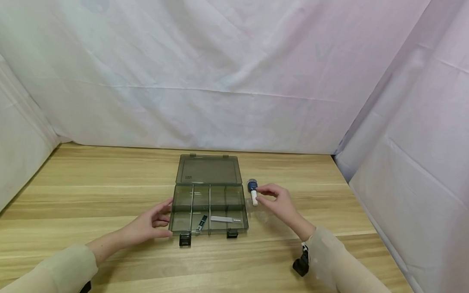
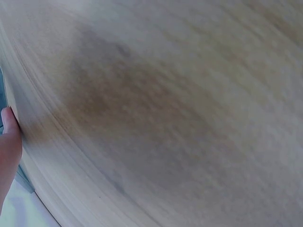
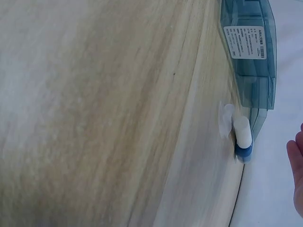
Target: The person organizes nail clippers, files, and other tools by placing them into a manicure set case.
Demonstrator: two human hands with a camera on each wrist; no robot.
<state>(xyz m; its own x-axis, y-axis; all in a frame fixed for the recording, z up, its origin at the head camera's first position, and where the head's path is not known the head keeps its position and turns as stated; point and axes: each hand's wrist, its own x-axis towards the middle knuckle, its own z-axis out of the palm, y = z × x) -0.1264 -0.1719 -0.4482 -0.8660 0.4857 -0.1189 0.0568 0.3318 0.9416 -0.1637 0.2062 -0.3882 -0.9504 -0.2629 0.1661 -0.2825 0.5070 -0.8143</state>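
Note:
A grey translucent compartment box (image 1: 209, 210) lies with its lid (image 1: 209, 170) folded back. My left hand (image 1: 150, 223) rests against its left side, thumb at the front corner and fingers spread along the wall. Inside are a small dark nail clipper (image 1: 202, 223) in a middle front compartment and a pale flat strip, like a nail file (image 1: 222, 219), to the right. Right of the box lies a small blue bottle with a white cap (image 1: 254, 198), like nail polish. My right hand (image 1: 277, 202) reaches over it, thumb and index close to the cap; the right wrist view shows a gap between.
A clear plastic piece (image 3: 226, 120) lies beside the bottle. Two dark latches (image 1: 185, 239) stick out at the box's front edge. White cloth (image 1: 205, 98) hangs behind the wooden table (image 1: 113, 176) and along both sides.

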